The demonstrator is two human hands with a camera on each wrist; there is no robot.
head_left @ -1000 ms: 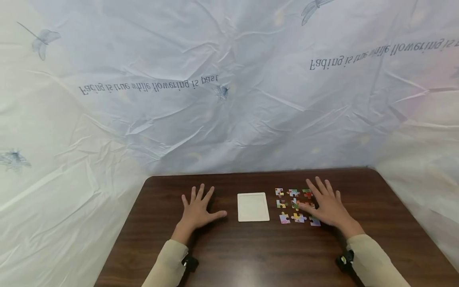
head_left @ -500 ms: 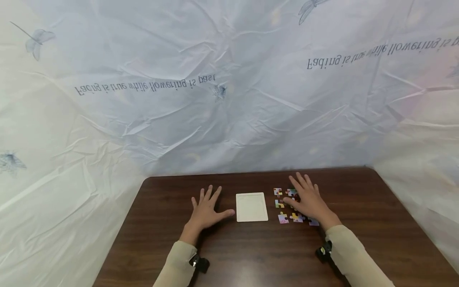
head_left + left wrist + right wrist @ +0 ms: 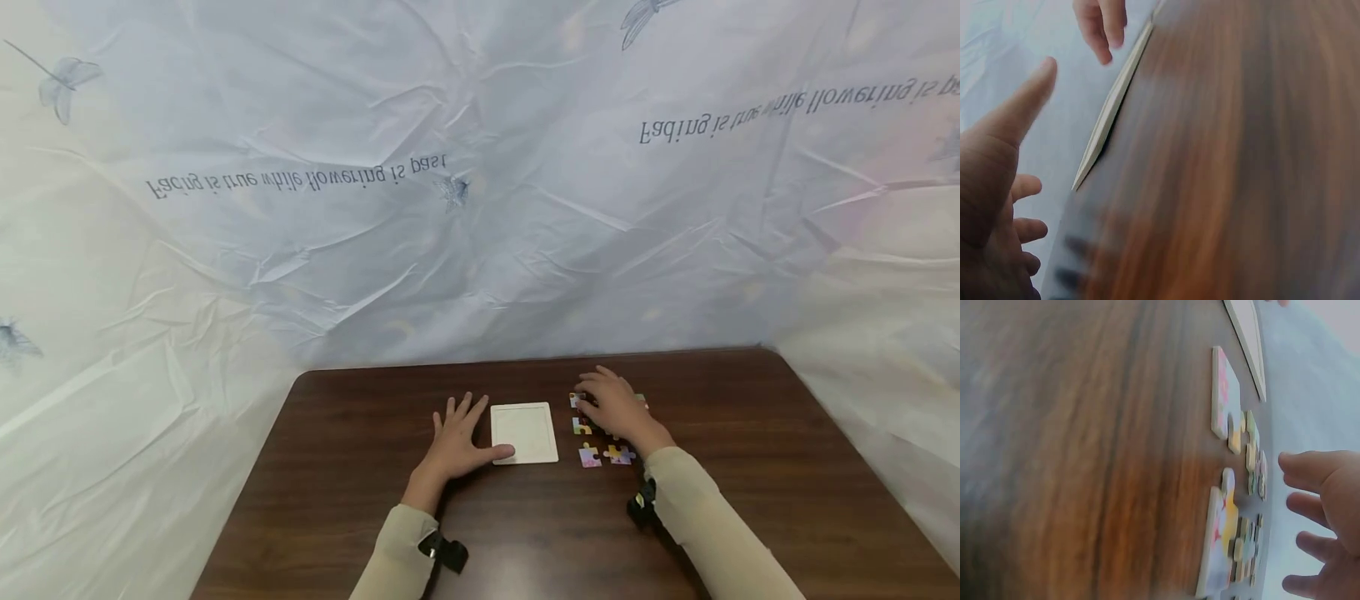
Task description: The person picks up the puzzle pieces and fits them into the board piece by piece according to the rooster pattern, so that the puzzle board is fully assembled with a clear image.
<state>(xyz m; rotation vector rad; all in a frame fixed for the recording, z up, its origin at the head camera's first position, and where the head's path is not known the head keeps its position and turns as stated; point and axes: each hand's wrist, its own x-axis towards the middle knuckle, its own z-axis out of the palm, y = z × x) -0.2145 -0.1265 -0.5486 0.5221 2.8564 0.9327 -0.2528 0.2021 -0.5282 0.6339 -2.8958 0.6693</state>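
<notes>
A square, pale tray [image 3: 528, 429] with a raised rim lies flat on the table. My left hand [image 3: 457, 446] spreads its fingers at the tray's left side, the thumb overlapping its near left corner in the head view. In the left wrist view that hand [image 3: 994, 187] is held above the tabletop, holding nothing. To the right of the tray lie several colourful jigsaw pieces [image 3: 590, 455]. Over their far left part reaches my right hand [image 3: 618, 408], fingers slightly bent, hiding some pieces. The right wrist view has its fingertips apart from the pieces [image 3: 1225, 397], nothing between them.
The dark wooden table [image 3: 517, 533] has rounded far corners. Behind it and at both sides hangs a wrinkled white sheet [image 3: 480, 250] with printed words and dragonflies. Each wrist wears a small black camera [image 3: 444, 550].
My left hand has moved right, from beside the tray to its edge. The right hand has shifted left over the puzzle pieces, and its spread fingers have drawn in. Tray and visible pieces stay put.
</notes>
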